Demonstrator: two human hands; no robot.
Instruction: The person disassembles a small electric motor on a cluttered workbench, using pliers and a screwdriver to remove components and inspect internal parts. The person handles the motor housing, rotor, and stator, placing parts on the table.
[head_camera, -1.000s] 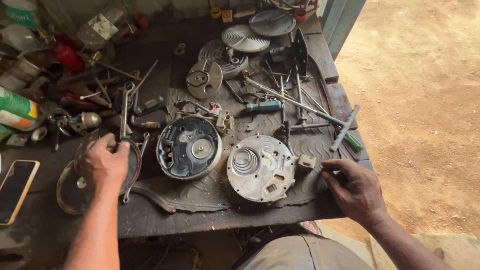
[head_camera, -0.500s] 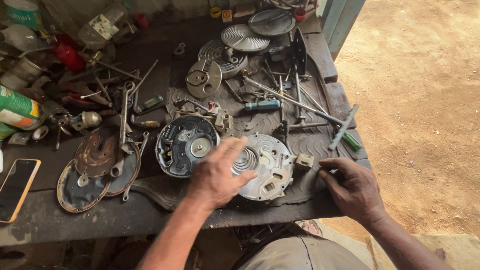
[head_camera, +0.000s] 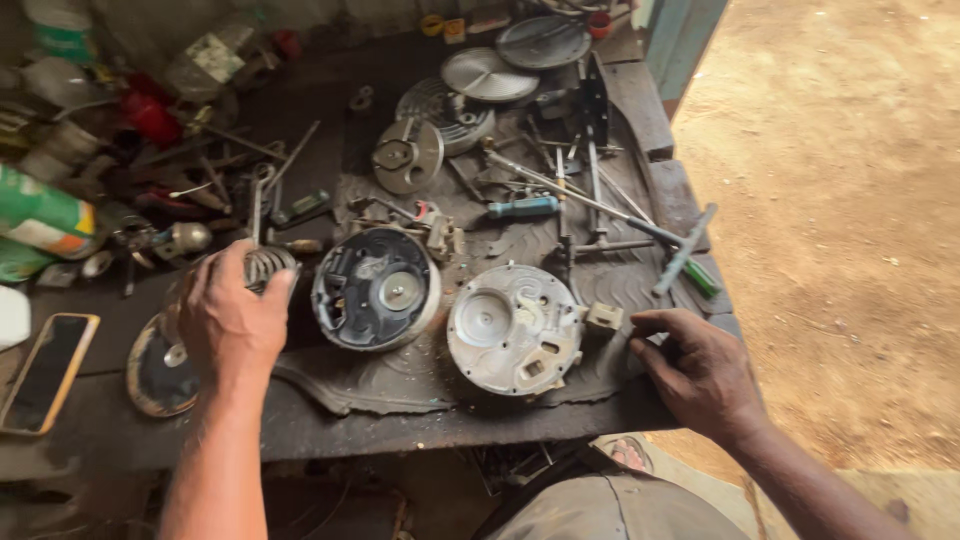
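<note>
Left hand (head_camera: 232, 322) now gripping spring (head_camera: 268, 265)

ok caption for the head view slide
Left hand lifts a coil spring beside two round housings; right hand rests on the bench edge.

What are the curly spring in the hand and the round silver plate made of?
The spring, held by the left hand, looks like bare steel wire: grey, shiny coils. The round plate looks like cast aluminium: pale, dull silver with moulded ridges, though the exact metal can't be told. The right hand rests beside it.
</note>
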